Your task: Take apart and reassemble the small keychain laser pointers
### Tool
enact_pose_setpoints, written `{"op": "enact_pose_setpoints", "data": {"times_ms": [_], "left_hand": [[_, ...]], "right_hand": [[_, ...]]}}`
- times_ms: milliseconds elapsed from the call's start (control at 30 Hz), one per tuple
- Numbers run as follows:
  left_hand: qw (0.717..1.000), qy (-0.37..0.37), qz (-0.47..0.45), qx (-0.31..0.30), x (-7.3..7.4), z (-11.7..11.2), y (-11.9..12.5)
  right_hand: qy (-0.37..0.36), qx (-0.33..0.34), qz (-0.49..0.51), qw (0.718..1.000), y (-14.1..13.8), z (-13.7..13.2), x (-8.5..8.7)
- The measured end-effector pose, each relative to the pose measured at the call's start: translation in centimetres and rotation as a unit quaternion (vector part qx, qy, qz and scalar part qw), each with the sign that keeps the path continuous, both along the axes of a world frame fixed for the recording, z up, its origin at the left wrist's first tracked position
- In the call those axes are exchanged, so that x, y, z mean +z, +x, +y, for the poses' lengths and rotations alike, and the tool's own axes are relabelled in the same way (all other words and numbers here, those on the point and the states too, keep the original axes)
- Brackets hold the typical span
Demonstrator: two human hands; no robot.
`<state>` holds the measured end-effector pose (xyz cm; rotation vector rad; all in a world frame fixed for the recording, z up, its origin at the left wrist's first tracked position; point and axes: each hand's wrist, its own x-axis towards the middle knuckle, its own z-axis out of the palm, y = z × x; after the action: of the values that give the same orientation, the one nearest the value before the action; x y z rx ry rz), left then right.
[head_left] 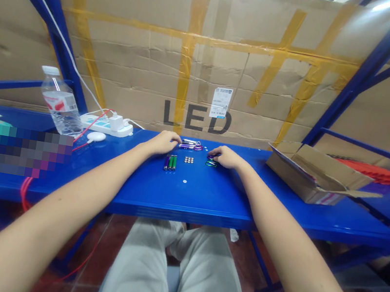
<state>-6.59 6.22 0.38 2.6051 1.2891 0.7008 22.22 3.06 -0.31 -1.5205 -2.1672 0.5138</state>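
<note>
In the head view, both bare forearms are seen stretched forward over a blue metal table (208, 202). The left hand (164, 142) is laid palm down at the far middle of the table, its fingers bent and drawn close together, with the tips touching a row of small purple and blue pieces (192, 145) (too small to be named more exactly); whether any piece is pinched cannot be told. The right hand (226, 157) is set just to the right of that row, fingers curled narrowly over a small green and blue clip (210, 163), and it cannot be told whether the clip is gripped or only covered. Between the hands and nearer the person, three small cylinders (170, 162), one purple and two green, are lined up side by side, with a cluster of silver button cells (189, 160) just beside them and a single white disc (185, 181) nearer the table's edge. A water bottle (59, 102) and a white power strip (107, 125) are placed to the left, an open cardboard box (308, 176) to the right, and a taped cardboard sheet marked LED (195, 116) is stood behind.
</note>
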Motion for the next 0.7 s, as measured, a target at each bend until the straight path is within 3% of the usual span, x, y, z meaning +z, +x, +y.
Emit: {"op": "enact_pose_setpoints", "data": {"times_ms": [200,400,700], "left_hand": [[0.998,-0.004,0.052,-0.036,-0.2,0.6,2.1],[0.996,0.002,0.08,-0.037,0.1,1.0,2.2],[0.994,-0.069,0.08,0.034,0.3,0.7,1.9]], "right_hand": [[0.006,-0.021,-0.008,1.0,-0.5,-0.5,0.3],[0.005,-0.039,0.004,0.999,-1.0,-0.9,0.6],[0.053,-0.054,0.043,0.996,-1.6,-0.9,0.6]]}}
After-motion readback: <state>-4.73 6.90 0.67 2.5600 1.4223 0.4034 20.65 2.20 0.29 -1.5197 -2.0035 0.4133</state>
